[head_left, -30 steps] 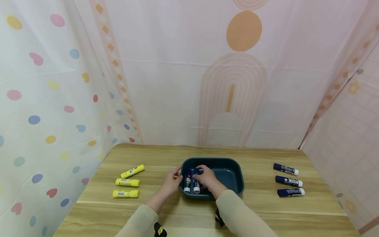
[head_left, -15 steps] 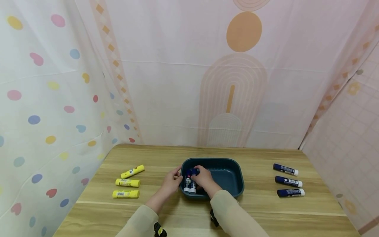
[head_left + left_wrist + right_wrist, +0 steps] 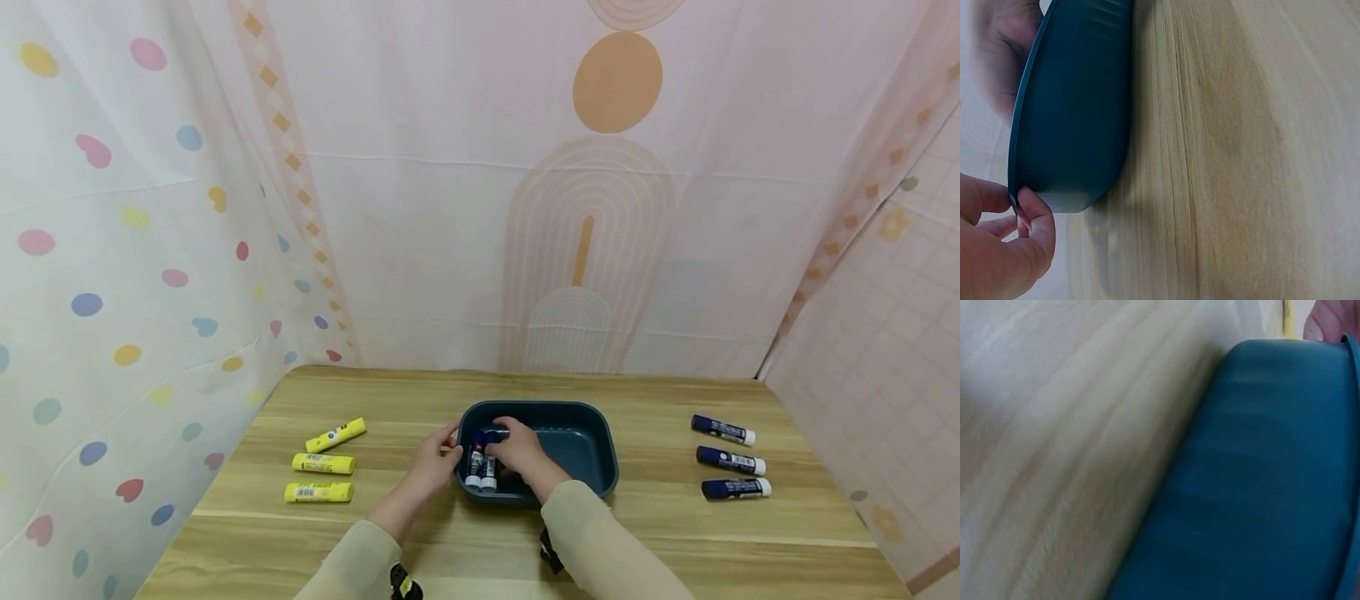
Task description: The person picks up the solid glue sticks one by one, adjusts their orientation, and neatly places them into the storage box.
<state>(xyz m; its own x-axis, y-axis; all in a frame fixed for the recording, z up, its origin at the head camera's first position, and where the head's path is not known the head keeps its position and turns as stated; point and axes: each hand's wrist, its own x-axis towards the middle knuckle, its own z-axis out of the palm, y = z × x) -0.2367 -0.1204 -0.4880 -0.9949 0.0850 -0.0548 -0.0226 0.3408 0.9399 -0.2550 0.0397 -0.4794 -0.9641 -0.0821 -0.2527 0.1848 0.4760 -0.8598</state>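
Note:
In the head view a dark teal plastic tray (image 3: 573,454) stands on the wooden table. My left hand (image 3: 435,460) is at its left end; the left wrist view has that hand's thumb and fingers (image 3: 1038,222) pinching the rim. Two dark blue glue sticks with white ends lie side by side inside, along the left wall. The outer glue stick (image 3: 474,471) lies nearest that wall. My right hand (image 3: 522,452) reaches in from the right and holds the inner glue stick (image 3: 489,475) by its upper part, which the fingers partly cover. The right wrist view shows mostly the tray's outer side (image 3: 1241,475).
Three yellow glue sticks (image 3: 322,462) lie in a loose column left of the tray. To its right lie three more dark blue glue sticks (image 3: 731,460) with white ends. A patterned curtain (image 3: 420,250) hangs behind the table (image 3: 652,533) and at both sides.
My right hand has moved a little left with the inner glue stick, bringing it up beside the outer one. Over the last half second hardly anything shifts. The left hand stays at the rim.

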